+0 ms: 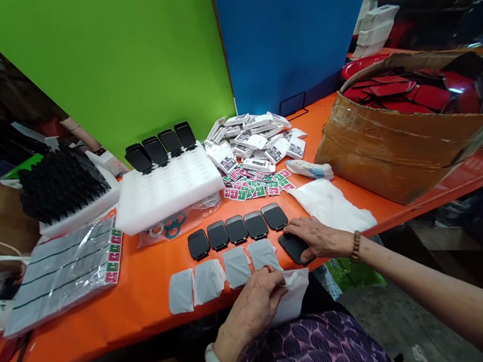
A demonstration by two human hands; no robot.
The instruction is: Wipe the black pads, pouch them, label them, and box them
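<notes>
My left hand (260, 292) is closed on a thin white pouch (292, 297) that hangs over the table's front edge above my lap. Under the fingers of my right hand (318, 236) lies a black flat rounded-rectangular piece (293, 247); thumb and fingertips hold its sides. A row of similar black pieces (237, 230) lies just beyond. Nearer me is a row of the same shapes in translucent white pouches (209, 280). A stack of white pouches (333, 206) rests to the right of my right hand.
A white foam block (169, 190) carries several upright black pieces. Behind are small white boxes (257, 135) and green and red cards (254, 186). A carton (364, 142) of red pieces stands right; a plastic-wrapped grey bundle (66, 269) lies left on the orange table (151, 304).
</notes>
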